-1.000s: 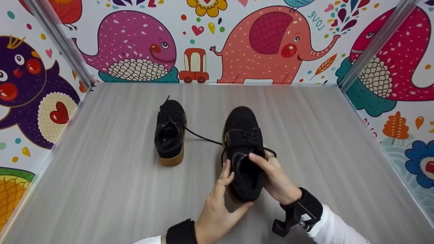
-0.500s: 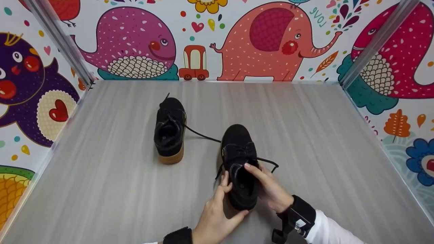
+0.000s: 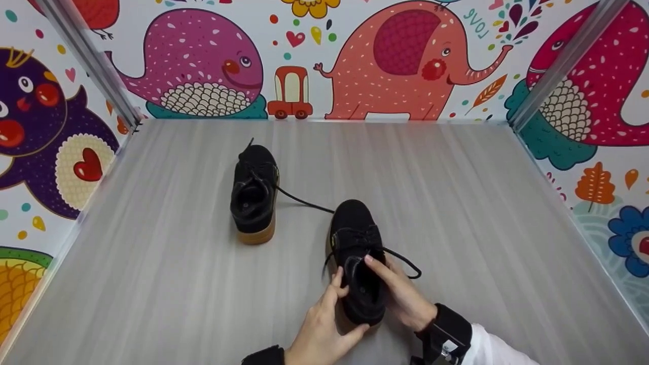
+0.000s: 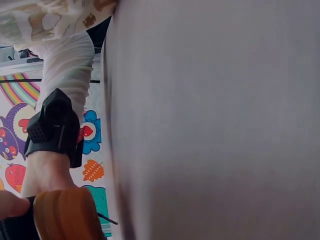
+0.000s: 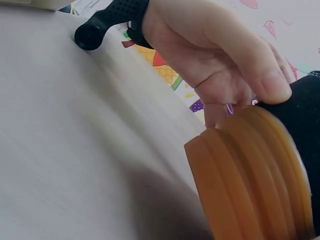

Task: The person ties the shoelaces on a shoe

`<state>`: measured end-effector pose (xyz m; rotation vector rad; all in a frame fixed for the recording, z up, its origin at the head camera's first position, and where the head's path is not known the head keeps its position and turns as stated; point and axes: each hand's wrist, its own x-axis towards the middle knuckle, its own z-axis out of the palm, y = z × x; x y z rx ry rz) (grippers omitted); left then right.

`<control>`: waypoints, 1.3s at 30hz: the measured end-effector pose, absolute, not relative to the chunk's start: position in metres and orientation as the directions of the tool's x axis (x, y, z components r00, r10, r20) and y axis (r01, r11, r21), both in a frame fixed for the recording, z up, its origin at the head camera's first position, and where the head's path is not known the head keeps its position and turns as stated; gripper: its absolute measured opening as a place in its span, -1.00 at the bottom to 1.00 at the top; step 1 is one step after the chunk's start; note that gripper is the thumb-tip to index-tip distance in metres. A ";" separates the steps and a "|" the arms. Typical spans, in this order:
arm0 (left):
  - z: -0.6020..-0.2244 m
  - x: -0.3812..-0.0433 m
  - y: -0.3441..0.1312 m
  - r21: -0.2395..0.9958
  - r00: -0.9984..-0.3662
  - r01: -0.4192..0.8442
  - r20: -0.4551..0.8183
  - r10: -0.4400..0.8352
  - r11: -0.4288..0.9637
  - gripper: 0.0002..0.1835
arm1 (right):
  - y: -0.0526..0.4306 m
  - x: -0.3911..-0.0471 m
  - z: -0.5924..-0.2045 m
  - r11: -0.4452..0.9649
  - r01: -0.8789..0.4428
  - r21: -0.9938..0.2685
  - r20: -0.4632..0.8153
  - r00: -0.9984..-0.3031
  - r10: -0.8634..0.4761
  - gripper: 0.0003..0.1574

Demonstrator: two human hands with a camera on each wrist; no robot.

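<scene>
Both hands hold a black lace-up shoe (image 3: 353, 215) with a tan sole, its toe pointing away from me. My left hand (image 3: 319, 324) grips the heel end, fingers along the left side and thumb behind the heel. On the opposite side, my right hand (image 3: 405, 296) pinches the collar, its thumb at the opening and the other fingers mostly hidden by the shoe. The ridged sole (image 5: 245, 175) fills the lower right of the right wrist view; the heel (image 4: 67, 215) is at lower left in the left wrist view. A loose lace (image 3: 413, 263) loops out right.
A matching black shoe (image 3: 255, 220) stands further left, toe away from me. From its side a dark lace (image 3: 307, 205) runs across the grey wood-grain tabletop (image 3: 177, 284) to the held shoe. Panels with cartoon animals (image 3: 203, 66) enclose the back and sides.
Both hands have drawn the held shoe toward me, slightly left. Its right lace loop now spreads wider. The other shoe stays in place while the head view shifts slightly.
</scene>
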<state>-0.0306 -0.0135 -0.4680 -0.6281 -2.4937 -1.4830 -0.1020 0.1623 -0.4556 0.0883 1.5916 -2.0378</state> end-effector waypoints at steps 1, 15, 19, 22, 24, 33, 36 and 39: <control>-0.468 -0.030 -0.013 0.792 -0.895 0.443 0.359 0.265 0.420 -0.12 | 0.162 -0.101 -0.456 -0.141 0.454 -0.880 -0.378 -0.848 -0.371 -0.25; -0.472 -0.031 -0.017 0.839 -0.912 0.376 0.260 0.316 0.393 -0.06 | 0.159 -0.094 -0.464 -0.028 0.458 -0.889 -0.438 -0.866 -0.241 -0.06; -0.471 -0.033 -0.021 0.827 -0.903 0.388 0.252 0.348 0.407 -0.09 | 0.160 -0.092 -0.466 -0.030 0.443 -0.896 -0.425 -0.876 -0.229 -0.12; -0.468 -0.036 -0.027 0.791 -0.886 0.421 0.255 0.386 0.443 -0.12 | 0.160 -0.091 -0.467 -0.027 0.438 -0.898 -0.422 -0.879 -0.220 -0.12; -0.462 -0.040 -0.031 0.753 -0.874 0.451 0.262 0.410 0.479 -0.17 | 0.161 -0.091 -0.468 -0.033 0.439 -0.898 -0.420 -0.877 -0.232 -0.12; -0.439 -0.088 -0.065 0.556 -0.889 0.449 0.195 0.415 0.699 -0.71 | 0.160 -0.093 -0.470 -0.127 0.391 -0.912 -0.350 -0.901 -0.258 -0.07; -0.450 -0.103 -0.068 0.532 -0.902 0.424 0.175 0.395 0.733 -0.66 | 0.160 -0.092 -0.471 -0.145 0.384 -0.912 -0.338 -0.904 -0.262 -0.10; -0.462 -0.114 -0.066 0.499 -0.905 0.416 0.145 0.399 0.760 -0.61 | 0.158 -0.090 -0.470 -0.120 0.384 -0.916 -0.351 -0.908 -0.228 -0.16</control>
